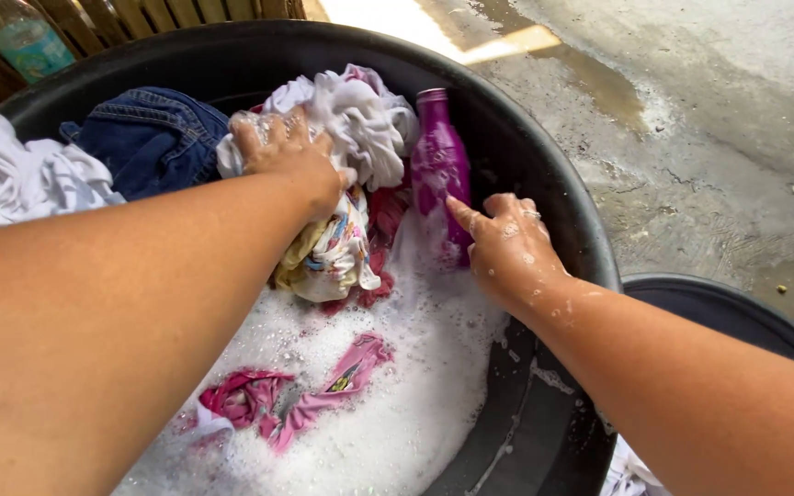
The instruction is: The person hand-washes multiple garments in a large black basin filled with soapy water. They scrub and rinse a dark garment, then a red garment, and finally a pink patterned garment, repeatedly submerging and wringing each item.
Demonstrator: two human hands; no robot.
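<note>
Left hand [285,152] spread flat, pressing white cloth bundle [346,124] atop soaked laundry in black tub [558,197]; pink garment [291,395] in suds; purple bottle [440,170] against wall; right hand [507,248] loosely curled, fingertips touching bottle; scrubbing stage, firmer grip needed.

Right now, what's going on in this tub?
A person is hand-washing laundry in a black tub full of suds. The left hand presses down on a bunched pile of white and printed clothes. The right hand rests in the foam, fingertips against a purple bottle standing at the tub wall. A pink garment floats in the suds nearer the camera; blue jeans lie at the far left rim.
</note>
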